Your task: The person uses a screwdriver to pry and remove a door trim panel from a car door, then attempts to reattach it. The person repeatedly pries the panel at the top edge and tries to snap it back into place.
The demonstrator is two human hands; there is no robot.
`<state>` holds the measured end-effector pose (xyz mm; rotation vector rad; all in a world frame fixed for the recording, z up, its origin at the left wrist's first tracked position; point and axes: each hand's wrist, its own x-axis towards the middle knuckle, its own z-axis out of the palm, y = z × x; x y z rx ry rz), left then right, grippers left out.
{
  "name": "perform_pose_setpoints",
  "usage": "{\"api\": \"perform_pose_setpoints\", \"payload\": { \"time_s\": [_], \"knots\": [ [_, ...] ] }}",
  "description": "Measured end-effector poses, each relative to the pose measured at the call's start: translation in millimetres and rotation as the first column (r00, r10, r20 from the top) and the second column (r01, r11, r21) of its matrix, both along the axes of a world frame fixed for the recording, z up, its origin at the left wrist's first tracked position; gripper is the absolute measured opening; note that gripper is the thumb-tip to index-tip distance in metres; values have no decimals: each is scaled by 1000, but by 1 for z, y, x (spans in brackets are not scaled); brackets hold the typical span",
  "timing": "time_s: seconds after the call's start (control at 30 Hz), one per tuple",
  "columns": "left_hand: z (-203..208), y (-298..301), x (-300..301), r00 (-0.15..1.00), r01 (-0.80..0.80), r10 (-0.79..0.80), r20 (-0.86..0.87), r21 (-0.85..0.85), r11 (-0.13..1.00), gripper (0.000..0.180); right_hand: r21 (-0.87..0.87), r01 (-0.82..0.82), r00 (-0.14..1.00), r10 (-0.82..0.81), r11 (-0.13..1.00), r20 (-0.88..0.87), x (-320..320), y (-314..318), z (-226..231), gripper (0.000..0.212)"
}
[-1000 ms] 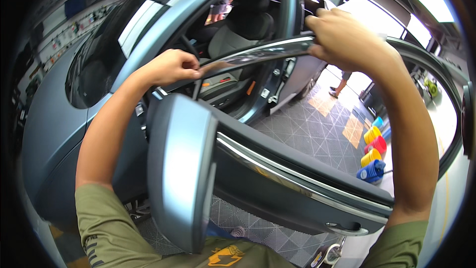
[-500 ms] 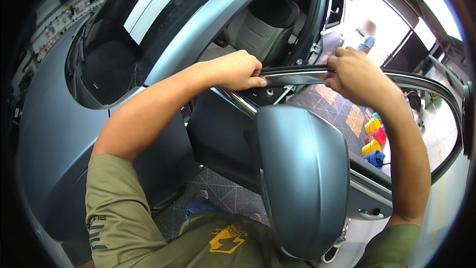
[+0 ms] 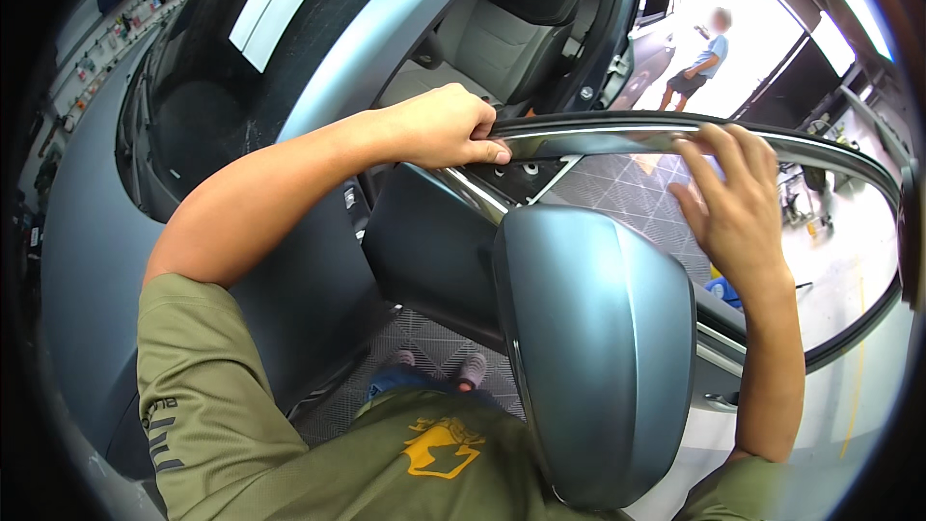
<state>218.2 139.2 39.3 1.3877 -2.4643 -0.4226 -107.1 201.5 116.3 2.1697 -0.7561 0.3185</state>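
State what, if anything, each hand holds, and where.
The left hand grips the door window frame by its upper front part; the right hand, open and blurred, holds nothing visible.

At upper centre the left hand grips the car-door window frame; centre right, the right hand splays.

The mirror housing is satin steel blue, paler along its crease, and the car body shares that grey-blue. The window-frame trim gleams chrome silver, edged by a black seal. The seat pairs light grey with black. Pale geometric lines cross the grey floor. The shirt is olive green (its chest emblem a bright orange-yellow, its sleeve bars dark), above blue trousers. A background person wears light blue over dark grey.
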Motion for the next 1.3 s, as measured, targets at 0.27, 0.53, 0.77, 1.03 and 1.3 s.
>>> {"api": "perform_pose_setpoints", "payload": {
  "time_s": [0.27, 0.53, 0.77, 1.03, 1.3],
  "knots": [
    [-5, 0, -2, 999, -33, 33, -34, -1, 999, 34, 50, -72, 990, 77, 996, -115, 63, -41, -20, 25],
    [-11, -8, 24, 976, 165, -161, -147, 14, 986, 19, 132, 42, 988, -22, 990, -150, 76, -46, -14, 13],
    [-22, -29, 41, 939, 282, -273, -210, 13, 959, 23, 284, 199, 966, -139, 938, -217, 89, -53, -7, 24],
    [-7, -39, 46, 914, 384, -360, -186, 116, 916, 23, 301, 257, 961, -210, 918, -180, 102, -38, -5, 31],
    [-5, -24, 36, 922, 316, -281, -267, 97, 944, 17, 326, 75, 935, -180, 942, 305, 50, 13, 23, 26]
  ]
}}
